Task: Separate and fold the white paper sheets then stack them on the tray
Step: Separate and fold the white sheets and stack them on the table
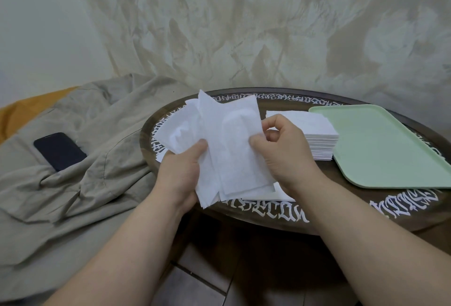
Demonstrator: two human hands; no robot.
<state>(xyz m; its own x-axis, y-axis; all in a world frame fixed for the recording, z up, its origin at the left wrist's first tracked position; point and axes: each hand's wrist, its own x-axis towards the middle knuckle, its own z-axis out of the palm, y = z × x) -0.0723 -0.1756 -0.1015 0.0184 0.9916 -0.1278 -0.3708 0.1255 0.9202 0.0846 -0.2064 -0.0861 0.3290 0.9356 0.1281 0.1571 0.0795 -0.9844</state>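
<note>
Left hand [181,171] grips fanned paper sheets [219,140], long axis running away from viewer; right hand [280,149] pinches top sheet's right edge, tray [380,149] rightward on desk [268,215].

Loose bunch of thin white paper sheets [227,144], fanned and overlapping, held upright-ish above the surface, some showing a faint embossed oval. Second lot: neat stack of white sheets [314,140] lying flat on the surface, just beside the tray's left edge. Tray [380,149]: pale green, rectangular, rounded corners, flat on the surface, right side.
</note>
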